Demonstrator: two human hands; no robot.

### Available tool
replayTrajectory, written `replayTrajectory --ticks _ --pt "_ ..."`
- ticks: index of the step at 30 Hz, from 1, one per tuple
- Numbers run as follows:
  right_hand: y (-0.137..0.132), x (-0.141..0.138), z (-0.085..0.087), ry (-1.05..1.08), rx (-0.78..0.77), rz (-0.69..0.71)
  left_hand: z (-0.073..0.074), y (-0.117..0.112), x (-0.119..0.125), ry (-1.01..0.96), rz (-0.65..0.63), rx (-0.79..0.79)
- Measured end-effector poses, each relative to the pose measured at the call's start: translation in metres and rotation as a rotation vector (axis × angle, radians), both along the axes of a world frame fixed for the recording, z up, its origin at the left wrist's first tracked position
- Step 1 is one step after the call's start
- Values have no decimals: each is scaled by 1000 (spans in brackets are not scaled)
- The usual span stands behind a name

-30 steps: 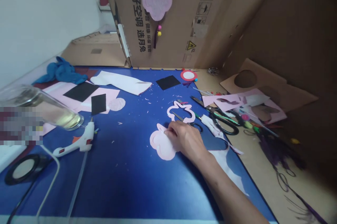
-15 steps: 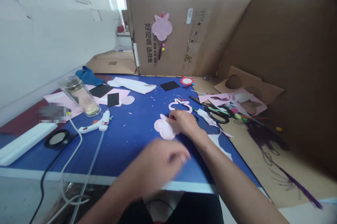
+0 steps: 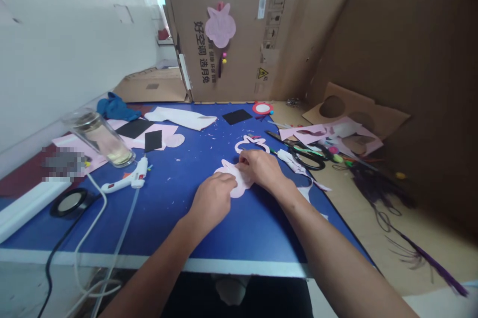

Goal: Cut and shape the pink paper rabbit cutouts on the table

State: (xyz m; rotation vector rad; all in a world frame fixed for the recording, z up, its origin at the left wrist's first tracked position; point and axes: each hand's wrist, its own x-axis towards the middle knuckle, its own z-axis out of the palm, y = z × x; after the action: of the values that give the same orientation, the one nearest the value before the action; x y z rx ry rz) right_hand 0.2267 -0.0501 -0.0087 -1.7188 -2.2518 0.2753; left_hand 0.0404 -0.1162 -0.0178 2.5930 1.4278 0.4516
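Observation:
A pink rabbit-shaped felt cutout (image 3: 233,177) lies on the blue mat (image 3: 175,208). My left hand (image 3: 212,201) rests on its near left edge with fingers curled onto it. My right hand (image 3: 261,168) presses the cutout's right side with bent fingers. Just behind the hands lies a pink felt outline frame (image 3: 252,145) of the same shape. Part of the cutout is hidden under both hands.
A white glue gun (image 3: 125,182) with cord and a glass of liquid (image 3: 100,138) stand at the left. Black scissors (image 3: 308,158), felt scraps and cords lie at the right. Cardboard walls (image 3: 239,39) with a pink rabbit (image 3: 220,25) close the back. Black felt pieces (image 3: 153,140) lie on pink sheets.
My left hand came up from the near edge and landed on the pink cutout. My right hand stayed on it. The view tilted up and back.

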Motion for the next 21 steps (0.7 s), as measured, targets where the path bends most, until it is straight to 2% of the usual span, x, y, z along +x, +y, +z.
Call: replayTrajectory --ticks 7,16,21 --pt "4 26 8 56 79 -152 -6 0 3 46 -52 49" --pt "1 4 1 22 29 -87 -6 -2 6 109 -41 -7" --pt "3 3 -3 -8 -3 -124 -7 -3 5 116 -48 -15"
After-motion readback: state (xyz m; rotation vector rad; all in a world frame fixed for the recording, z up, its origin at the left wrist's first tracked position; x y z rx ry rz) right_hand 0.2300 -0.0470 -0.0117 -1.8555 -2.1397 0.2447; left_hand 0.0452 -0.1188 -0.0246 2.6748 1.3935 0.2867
